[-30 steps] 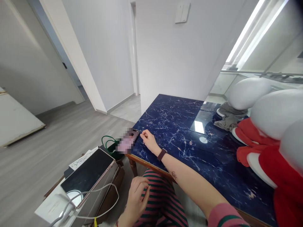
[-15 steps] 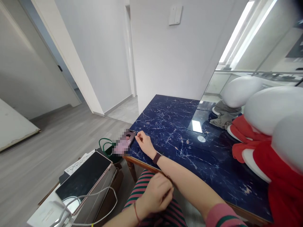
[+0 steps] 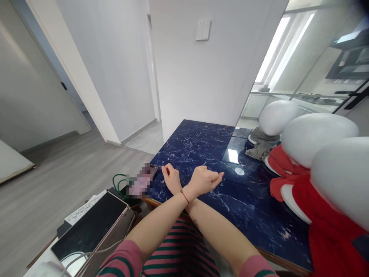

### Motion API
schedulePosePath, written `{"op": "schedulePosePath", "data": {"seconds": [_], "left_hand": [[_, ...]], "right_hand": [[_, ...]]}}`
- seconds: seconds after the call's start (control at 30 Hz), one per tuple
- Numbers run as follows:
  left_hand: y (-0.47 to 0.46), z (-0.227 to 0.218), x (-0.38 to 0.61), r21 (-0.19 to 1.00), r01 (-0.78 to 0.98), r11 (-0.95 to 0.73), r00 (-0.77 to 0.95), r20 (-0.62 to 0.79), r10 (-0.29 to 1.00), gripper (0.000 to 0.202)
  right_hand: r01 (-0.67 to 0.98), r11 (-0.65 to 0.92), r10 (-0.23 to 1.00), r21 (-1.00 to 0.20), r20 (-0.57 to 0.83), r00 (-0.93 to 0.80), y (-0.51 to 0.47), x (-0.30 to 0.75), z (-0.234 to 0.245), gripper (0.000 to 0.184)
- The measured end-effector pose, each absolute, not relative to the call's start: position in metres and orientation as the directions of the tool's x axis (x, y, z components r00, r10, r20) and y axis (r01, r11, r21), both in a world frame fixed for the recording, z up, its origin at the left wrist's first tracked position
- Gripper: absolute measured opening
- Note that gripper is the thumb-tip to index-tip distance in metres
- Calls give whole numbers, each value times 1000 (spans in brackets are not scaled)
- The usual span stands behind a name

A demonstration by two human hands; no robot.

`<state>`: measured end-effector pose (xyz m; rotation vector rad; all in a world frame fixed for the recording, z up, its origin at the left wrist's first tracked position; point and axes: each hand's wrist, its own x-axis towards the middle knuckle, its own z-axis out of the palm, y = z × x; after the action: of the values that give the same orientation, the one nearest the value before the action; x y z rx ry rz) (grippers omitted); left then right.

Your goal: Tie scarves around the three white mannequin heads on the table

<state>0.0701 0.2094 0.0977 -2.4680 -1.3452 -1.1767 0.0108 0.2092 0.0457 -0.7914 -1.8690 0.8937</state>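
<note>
My right hand [image 3: 170, 177] rests on the near left corner of the dark blue marble table [image 3: 201, 142], fingers curled in, right beside a phone [image 3: 143, 180] lying at the table's edge. My left hand [image 3: 204, 179], with a red string at its wrist, crosses over my right forearm and hovers above the table. Its fingers are folded into a loose fist with the thumb sticking out to the right. Nothing shows in either hand. Both sleeves are pink with green stripes.
Three white mannequin heads [image 3: 314, 134] stand along the table's right side, two on red cloth [image 3: 331, 231] and the far one on grey cloth [image 3: 261, 144]. A dark tablet [image 3: 89, 227] with a white cable [image 3: 86, 254] lies low at the left, near green bag handles [image 3: 118, 181].
My left hand rose from my lap and crossed over my right forearm to above the table. The right hand stayed by the phone. The view shifted slightly.
</note>
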Motion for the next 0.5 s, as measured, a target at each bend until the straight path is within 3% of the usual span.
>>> {"op": "schedulePosePath", "data": {"seconds": [0.27,0.5], "left_hand": [[217,94,73,460,639,-617,348,543,765,52],[204,96,71,630,577,-520,133,556,821,32]], "right_hand": [[203,570,793,-796,468,-391,212,13,45,36],[178,599,778,-781,516,-358,208,12,44,30]]}}
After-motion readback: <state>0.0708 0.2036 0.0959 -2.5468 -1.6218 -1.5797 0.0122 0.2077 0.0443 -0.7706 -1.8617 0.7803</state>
